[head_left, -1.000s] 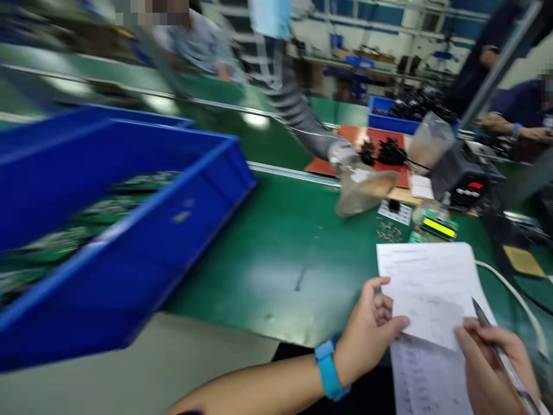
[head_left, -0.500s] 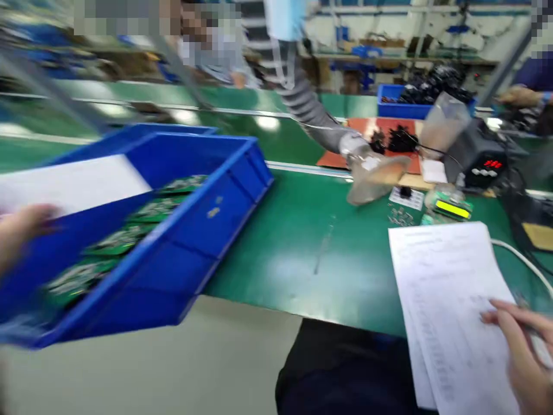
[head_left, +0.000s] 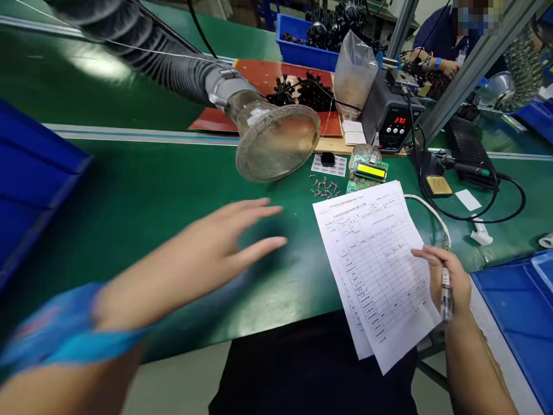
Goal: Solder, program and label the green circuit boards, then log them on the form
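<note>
My left hand (head_left: 228, 242) hangs over the green bench with fingers stretched out and nothing in them; a blue band circles its wrist. A pen (head_left: 446, 288) is held in my right hand (head_left: 451, 276), which rests at the right edge of the printed forms (head_left: 380, 265). These sheets overlap, and the lower ones stick out past the bench's front edge. Just behind them lie a green circuit board with a lit yellow display (head_left: 370, 170), loose small metal parts (head_left: 325, 188) and a label sheet (head_left: 319, 165) with a small black piece on it.
A fume extraction hood (head_left: 279, 144) hangs over the bench. The soldering station (head_left: 391, 115) stands back right, its iron (head_left: 466, 167) and cable beside it. Blue bins (head_left: 34, 178) are at the left and right. Another person's hand (head_left: 449, 69) shows across the bench.
My view has swung right. My left hand has left the blue bin of circuit boards and the white sheet there, and is now over the bench. My right hand still has the pen.
</note>
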Tool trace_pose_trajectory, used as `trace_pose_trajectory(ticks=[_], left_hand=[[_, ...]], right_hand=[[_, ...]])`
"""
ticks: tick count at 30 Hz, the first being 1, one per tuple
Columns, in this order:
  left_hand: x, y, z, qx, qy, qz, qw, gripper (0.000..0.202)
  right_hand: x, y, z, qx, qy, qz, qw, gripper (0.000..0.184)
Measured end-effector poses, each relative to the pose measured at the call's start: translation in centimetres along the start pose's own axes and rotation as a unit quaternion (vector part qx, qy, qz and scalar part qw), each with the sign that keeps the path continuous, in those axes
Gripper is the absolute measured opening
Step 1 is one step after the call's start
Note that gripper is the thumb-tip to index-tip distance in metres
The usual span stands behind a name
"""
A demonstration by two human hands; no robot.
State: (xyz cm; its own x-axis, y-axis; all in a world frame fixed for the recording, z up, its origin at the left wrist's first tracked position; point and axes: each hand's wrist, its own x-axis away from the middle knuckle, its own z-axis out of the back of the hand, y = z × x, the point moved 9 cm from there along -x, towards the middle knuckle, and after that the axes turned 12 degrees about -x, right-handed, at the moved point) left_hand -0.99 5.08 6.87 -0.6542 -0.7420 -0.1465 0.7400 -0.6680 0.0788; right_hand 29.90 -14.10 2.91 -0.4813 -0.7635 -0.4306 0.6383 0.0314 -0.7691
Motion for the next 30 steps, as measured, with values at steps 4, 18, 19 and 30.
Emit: trace_pose_trajectory(ticks=[4, 18, 19, 30], left_hand=[[-6.7, 5.5, -5.5, 0.098, -0.027, -0.059, 0.993, 0.054], [-8.4, 3.8, -7.1, 0.160, 0.040, 0.022, 0.986, 0.039], [-8.4, 3.4, -7.2, 0.165, 0.043, 0.038, 0.985, 0.037], [-8.3, 2.6, -8.8, 0.263, -0.024, 0.085, 0.961, 0.037]], right_hand=[[1.3, 0.1, 0.4, 0.031, -0.102, 0.111, 0.988, 0.023], [6.1, 0.3, -1.7, 0.107, -0.104, 0.157, 0.976, 0.047], [6.1, 0.3, -1.7, 0.107, -0.103, 0.157, 0.976, 0.047], [6.9, -0.5, -2.1, 0.101, -0.092, 0.168, 0.976, 0.046]])
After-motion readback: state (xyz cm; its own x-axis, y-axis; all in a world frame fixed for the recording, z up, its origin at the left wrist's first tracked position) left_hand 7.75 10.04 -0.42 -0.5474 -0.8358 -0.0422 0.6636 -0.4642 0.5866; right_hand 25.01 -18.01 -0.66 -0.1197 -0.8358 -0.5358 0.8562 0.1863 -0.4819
